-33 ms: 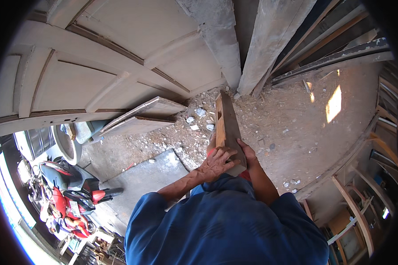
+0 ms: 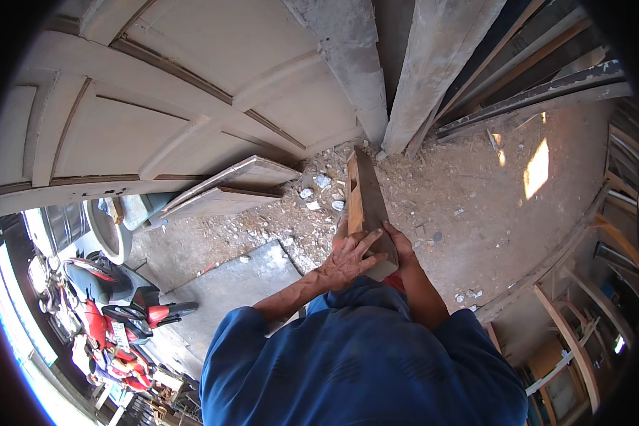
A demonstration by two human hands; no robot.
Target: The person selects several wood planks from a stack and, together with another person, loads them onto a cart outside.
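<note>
Two hands (image 2: 366, 255) on wooden beam (image 2: 364, 202)

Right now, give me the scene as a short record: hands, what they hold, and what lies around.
left hand: laid flat on the near end of the wooden beam
right hand: against the beam's right side, grip mostly hidden
beam: thick, notched on its left face, points away from the person
ground: dirt with rubble and wood chips
leaning ahead: panelled doors, two grey planks
lower left: red motorbike
</note>
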